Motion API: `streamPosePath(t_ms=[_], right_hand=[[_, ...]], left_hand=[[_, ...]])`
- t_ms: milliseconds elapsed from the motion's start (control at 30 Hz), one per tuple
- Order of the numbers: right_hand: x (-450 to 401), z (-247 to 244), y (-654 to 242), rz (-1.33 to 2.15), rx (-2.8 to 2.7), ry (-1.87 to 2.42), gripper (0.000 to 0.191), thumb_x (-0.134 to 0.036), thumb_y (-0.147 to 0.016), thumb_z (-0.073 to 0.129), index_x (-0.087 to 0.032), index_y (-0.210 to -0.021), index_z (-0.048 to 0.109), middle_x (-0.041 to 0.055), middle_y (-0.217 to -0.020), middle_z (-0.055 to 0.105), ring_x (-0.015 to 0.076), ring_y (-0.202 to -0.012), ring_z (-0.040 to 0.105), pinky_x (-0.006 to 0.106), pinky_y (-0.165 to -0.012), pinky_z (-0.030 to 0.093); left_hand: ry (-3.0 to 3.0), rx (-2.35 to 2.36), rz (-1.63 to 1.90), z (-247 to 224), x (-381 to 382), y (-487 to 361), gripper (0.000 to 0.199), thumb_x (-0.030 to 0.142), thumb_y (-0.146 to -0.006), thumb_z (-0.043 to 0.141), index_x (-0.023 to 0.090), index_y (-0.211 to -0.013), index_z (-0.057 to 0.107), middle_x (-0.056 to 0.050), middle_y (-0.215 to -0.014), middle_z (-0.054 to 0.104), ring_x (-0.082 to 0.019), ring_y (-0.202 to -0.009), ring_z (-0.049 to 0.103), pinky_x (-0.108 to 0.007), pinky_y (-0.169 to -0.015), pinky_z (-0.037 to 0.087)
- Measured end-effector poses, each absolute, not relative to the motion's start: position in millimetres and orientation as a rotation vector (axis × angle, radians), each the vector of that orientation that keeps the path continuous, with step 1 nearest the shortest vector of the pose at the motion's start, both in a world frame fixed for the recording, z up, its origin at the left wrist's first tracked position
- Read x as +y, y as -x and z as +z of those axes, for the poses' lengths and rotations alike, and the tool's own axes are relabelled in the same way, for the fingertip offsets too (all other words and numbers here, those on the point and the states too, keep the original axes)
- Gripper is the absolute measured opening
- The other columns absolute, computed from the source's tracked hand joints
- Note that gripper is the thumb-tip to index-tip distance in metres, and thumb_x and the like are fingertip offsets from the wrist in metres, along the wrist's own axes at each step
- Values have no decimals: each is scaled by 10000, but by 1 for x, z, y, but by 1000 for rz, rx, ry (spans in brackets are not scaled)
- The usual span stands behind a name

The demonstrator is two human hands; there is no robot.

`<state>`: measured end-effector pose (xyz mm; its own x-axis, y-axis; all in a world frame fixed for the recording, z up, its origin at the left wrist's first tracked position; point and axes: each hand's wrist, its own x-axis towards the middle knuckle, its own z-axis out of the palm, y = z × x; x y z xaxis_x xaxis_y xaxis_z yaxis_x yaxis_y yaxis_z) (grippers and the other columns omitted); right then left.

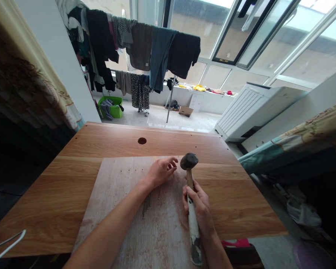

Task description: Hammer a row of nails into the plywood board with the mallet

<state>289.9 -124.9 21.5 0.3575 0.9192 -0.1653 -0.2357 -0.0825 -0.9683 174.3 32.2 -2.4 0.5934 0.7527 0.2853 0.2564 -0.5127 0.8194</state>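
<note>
My right hand [199, 201] is wrapped around the pale, worn wooden handle of a mallet [189, 161]. Its dark, rounded head points up and away from me, near the board's right side. Close to that head, on the left, my left hand [162, 172] has its fingers curled in toward the thumb. Whatever may be between those fingertips is too small to make out. Both hands are over a worn, whitish board [106, 209]. Several thin nails [147, 204] lie beside my left forearm, which partly covers them. A row of small dark dots [128, 170] marks the board's far left part.
Beneath the board is a wooden tabletop [56, 201] with a round hole [142, 141] toward its far edge. Beyond it, clothes hang on a drying rack [170, 99] above a green basket [118, 111]. A white ribbed cabinet [240, 108] leans at right; a white wire [9, 243] crosses the lower left.
</note>
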Motion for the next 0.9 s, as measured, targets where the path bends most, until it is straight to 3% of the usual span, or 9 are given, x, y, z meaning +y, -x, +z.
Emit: streamPosePath(t_ms=[200, 400, 500, 700, 900], right_hand=[[-131, 19, -284, 1204, -683, 1242, 315, -541, -904, 673, -241, -980, 614, -75, -623, 557, 62, -319, 359, 197, -291, 360], [-133, 20, -285, 1244, -737, 1207, 278, -513, -919, 679, -241, -914, 620, -86, -508, 526, 75, -283, 368, 196, -285, 358], [-132, 22, -285, 1238, -758, 1229, 276, -504, -934, 669, -232, -908, 626, -93, -423, 487, 76, -269, 354, 182, -286, 343], [-135, 23, -284, 1187, -720, 1186, 268, -489, -915, 694, -229, -892, 636, -91, -478, 498, 66, -279, 347, 184, -280, 336], [-137, 22, -284, 1215, -761, 1235, 259, -487, -933, 668, -232, -904, 632, -93, -405, 478, 78, -269, 347, 185, -285, 339]], left_hand=[[-2046, 809, 832, -1, 31, -175, 224, 136, -860, 665, 220, -1065, 633, 2, -856, 769, -135, -700, 693, -238, -674, 533], [-2040, 825, 828, -2, 31, -176, 390, 128, -849, 676, 239, -1209, 577, 11, -897, 776, -137, -715, 696, -241, -683, 533], [-2034, 843, 815, -1, 31, -176, 375, 124, -845, 686, 235, -1190, 591, 11, -885, 779, -143, -723, 703, -245, -693, 531], [-2029, 845, 807, 1, 30, -176, 359, 135, -857, 669, 237, -1196, 610, 7, -901, 788, -140, -715, 706, -247, -702, 532], [-2031, 848, 808, 1, 31, -176, 408, 148, -849, 682, 241, -1239, 605, 6, -897, 793, -144, -717, 703, -247, -700, 532]])
